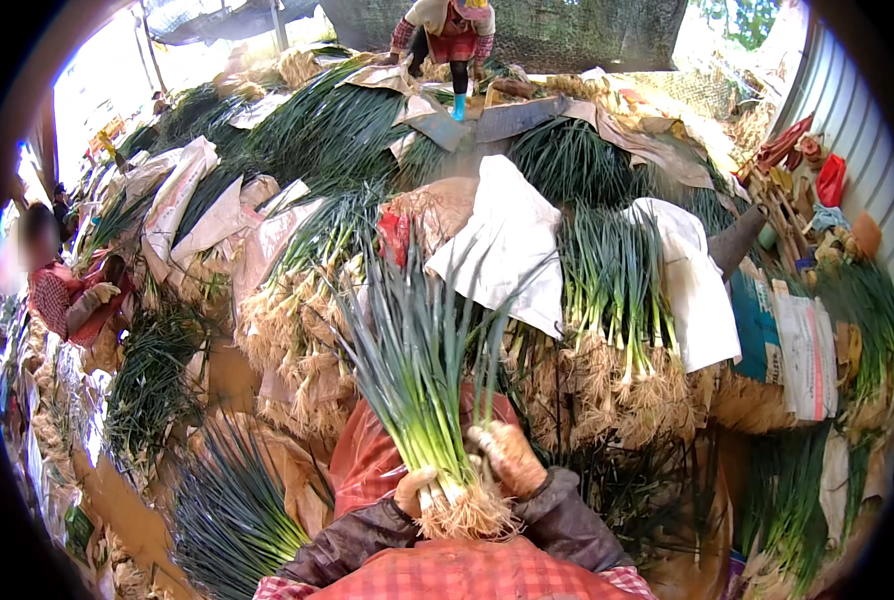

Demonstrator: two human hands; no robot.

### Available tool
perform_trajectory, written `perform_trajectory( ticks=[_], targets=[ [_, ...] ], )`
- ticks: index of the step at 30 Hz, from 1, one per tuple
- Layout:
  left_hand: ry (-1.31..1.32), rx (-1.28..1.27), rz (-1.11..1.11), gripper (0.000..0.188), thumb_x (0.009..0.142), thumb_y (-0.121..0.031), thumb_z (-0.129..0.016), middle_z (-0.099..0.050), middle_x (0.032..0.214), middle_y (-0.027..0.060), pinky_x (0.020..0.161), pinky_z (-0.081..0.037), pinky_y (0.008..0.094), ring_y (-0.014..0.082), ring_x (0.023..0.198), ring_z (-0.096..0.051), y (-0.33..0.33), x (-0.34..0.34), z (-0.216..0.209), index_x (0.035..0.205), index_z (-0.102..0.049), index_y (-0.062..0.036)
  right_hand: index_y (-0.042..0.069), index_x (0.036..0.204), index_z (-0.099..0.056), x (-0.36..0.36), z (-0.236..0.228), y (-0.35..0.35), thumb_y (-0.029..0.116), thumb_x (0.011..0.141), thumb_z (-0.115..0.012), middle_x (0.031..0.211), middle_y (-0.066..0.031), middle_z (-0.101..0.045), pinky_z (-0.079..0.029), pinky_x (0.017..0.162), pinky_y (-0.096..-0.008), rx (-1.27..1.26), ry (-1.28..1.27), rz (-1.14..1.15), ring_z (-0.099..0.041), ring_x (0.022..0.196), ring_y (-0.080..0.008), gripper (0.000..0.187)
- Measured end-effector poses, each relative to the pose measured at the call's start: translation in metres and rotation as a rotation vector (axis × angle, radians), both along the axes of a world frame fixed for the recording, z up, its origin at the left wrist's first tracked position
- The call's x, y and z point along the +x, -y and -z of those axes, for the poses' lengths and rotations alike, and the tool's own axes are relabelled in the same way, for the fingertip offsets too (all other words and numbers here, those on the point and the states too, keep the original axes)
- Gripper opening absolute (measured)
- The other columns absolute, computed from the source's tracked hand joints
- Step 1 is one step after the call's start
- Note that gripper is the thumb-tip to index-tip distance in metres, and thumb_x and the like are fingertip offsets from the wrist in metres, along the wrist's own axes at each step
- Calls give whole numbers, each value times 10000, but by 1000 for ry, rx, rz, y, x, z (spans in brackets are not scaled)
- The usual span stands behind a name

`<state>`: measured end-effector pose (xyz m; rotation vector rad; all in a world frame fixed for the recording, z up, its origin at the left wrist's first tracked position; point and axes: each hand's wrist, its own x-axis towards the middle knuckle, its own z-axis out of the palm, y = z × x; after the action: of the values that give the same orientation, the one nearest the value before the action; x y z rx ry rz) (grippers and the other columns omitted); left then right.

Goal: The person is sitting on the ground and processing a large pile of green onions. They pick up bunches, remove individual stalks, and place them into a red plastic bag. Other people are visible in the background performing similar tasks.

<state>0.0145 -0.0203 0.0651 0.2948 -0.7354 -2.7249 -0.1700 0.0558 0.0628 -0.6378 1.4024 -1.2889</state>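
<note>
A large bunch of green onions (417, 385) stands upright in front of my body, dark leaves fanning upward and pale roots (465, 515) toward me. My left hand (415, 490) is closed around the left side of its white stems, just above the roots. On the other side, my right hand (508, 460) has its fingers curled around a green onion stalk (487, 375) at the bunch's right edge. The palms and some fingertips are hidden. Red sheeting (365, 460) covers my lap beneath the bunch.
More green onions (232, 500) lie at my lower left. Ahead rises a long heap of onion bunches (617, 275), partly under a white sack (497, 245). One person (447, 35) bends atop the heap; another person (72, 285) sits at left. Corrugated wall (857, 120) stands right.
</note>
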Motion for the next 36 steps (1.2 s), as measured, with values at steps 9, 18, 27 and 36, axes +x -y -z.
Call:
perform_trajectory(
  ticks=[9, 18, 27, 36],
  targets=[
    [-42, 163, 240, 834, 832, -387, -624, -500, 1357, 244, 1062, -412, 517, 373, 1249, -511, -1, -2, 34, 1466, -286, 36, -27, 1307, -515, -43, 2, 70, 138, 954, -497, 1222, -253, -584, -452, 991, -401, -423, -967, 83, -570, 1151, -356, 390],
    [-197, 287, 111, 649, 845, -297, -627, -551, 1308, 175, 1120, -328, 574, 398, 1388, -340, -5, -14, 17, 1394, -419, -19, 22, 1058, -645, -94, -17, 84, 375, 927, -588, 827, -146, -642, -504, 734, -451, -147, -1448, 544, -623, 784, -317, 381],
    [-64, 251, 156, 742, 842, -329, -609, -549, 1285, 228, 1089, -376, 532, 428, 1292, -460, -2, -24, 26, 1416, -352, 65, 36, 1121, -616, -235, 20, 60, 469, 917, -552, 1062, -122, -668, -518, 816, -417, 967, -1707, 286, -642, 958, -244, 483],
    [-76, 256, 131, 690, 832, -349, -602, -490, 1389, 226, 1139, -309, 543, 420, 1358, -385, 1, -22, 33, 1389, -426, 18, 44, 1205, -622, -231, -11, -4, 158, 906, -597, 745, -54, -608, -486, 653, -380, 502, -1444, 652, -566, 668, -203, 321]
  ],
)
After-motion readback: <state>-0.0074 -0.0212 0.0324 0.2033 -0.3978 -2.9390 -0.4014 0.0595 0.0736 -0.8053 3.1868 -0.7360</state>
